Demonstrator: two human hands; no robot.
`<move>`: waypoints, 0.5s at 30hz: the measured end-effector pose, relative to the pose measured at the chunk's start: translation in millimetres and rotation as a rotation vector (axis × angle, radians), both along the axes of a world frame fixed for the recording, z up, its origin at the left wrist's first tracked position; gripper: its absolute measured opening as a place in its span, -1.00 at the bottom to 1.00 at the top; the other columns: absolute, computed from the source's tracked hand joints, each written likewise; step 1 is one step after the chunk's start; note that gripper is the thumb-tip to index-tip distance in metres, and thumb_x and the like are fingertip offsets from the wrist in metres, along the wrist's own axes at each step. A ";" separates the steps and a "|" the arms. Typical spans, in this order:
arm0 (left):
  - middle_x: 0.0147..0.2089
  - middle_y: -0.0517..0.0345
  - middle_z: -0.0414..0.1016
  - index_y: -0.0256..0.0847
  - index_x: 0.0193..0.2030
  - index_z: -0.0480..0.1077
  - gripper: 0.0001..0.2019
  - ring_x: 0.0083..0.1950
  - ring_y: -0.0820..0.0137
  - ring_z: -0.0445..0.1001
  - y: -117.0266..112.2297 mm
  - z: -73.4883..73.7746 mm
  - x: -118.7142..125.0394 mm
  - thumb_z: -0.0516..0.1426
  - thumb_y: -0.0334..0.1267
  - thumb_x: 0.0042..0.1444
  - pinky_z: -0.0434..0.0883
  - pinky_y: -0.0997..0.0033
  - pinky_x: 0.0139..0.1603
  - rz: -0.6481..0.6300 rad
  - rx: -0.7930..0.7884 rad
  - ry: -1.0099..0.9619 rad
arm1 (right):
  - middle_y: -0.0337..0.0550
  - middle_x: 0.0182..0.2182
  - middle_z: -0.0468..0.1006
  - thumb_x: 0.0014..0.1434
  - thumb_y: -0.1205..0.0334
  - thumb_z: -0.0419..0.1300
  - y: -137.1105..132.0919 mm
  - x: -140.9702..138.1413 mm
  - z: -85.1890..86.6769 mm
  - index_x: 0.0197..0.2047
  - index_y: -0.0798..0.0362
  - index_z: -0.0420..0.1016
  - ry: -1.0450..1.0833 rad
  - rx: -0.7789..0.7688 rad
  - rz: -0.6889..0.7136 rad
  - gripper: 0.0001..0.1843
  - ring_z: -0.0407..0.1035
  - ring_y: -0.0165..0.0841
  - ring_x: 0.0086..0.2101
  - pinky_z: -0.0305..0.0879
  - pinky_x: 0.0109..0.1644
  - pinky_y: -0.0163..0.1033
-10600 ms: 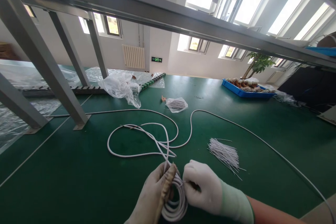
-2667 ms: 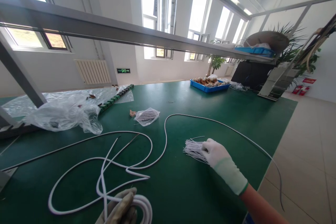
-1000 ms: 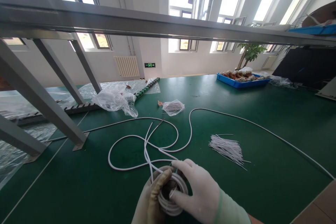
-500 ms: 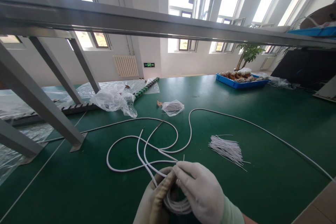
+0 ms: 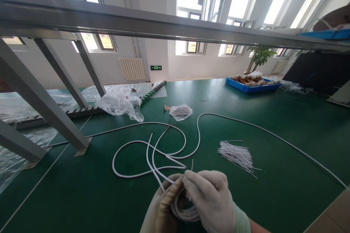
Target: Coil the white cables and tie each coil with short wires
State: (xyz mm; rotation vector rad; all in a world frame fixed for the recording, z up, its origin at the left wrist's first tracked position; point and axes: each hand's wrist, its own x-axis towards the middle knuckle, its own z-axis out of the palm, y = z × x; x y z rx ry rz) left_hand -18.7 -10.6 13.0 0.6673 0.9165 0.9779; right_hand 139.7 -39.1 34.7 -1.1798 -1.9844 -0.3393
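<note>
My left hand (image 5: 161,205), in a white glove stained on the thumb, is closed around a small coil of white cable (image 5: 184,214). Two free cable ends rise out of it over the green table. On the coil's right side my gloved right hand (image 5: 214,198) pinches a thin white twist tie (image 5: 192,165), whose tip sticks up above the fingertips. Both thumbs and fingertips nearly meet at the coil's top. To the right lies a loose pile of white twist ties (image 5: 235,156). The exact wrap of the tie is hidden by my fingers.
A long grey-white cable (image 5: 246,122) snakes across the green table (image 5: 273,160). Farther back sit a small clear bag of ties (image 5: 181,111), crumpled plastic (image 5: 120,102) and a blue tray (image 5: 253,88). Grey metal posts (image 5: 51,87) stand left, under a crossbar (image 5: 164,25).
My right hand has shifted slightly, its fingers now bent more around the tie, and more of the tie shows beside the coil. The cable ends have swung a little to the right.
</note>
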 end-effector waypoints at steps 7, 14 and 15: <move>-0.22 -0.02 0.69 -0.05 -0.34 0.60 -0.89 -0.02 -0.01 0.64 14.5 -11.9 -7.7 0.39 -0.22 -0.06 0.53 -0.02 0.17 -0.072 0.069 0.026 | -0.06 -0.21 0.63 0.51 0.27 0.02 -0.5 3.0 0.6 0.29 0.07 0.33 0.078 -0.120 0.080 -0.66 0.52 -0.26 -0.31 0.54 -0.27 -0.18; -0.25 -0.04 0.66 -0.12 -0.26 0.61 -0.88 -0.06 0.03 0.65 5.8 15.1 -4.4 0.33 -0.17 0.10 0.59 0.06 0.04 -0.041 -0.074 -0.055 | -0.11 -0.37 0.59 0.49 0.22 0.01 0.6 2.4 -3.0 0.11 -0.02 0.52 0.159 -0.158 -0.020 -0.71 0.46 -0.26 -0.46 0.44 -0.48 -0.19; -0.26 -0.04 0.66 -0.14 -0.25 0.62 -0.87 -0.09 0.06 0.66 5.3 17.8 -4.2 0.33 -0.16 0.11 0.59 0.09 0.01 -0.036 -0.102 -0.064 | -0.12 -0.38 0.58 0.48 0.24 0.03 0.5 2.3 -2.7 0.10 -0.03 0.52 0.174 -0.170 -0.019 -0.72 0.46 -0.27 -0.47 0.43 -0.48 -0.20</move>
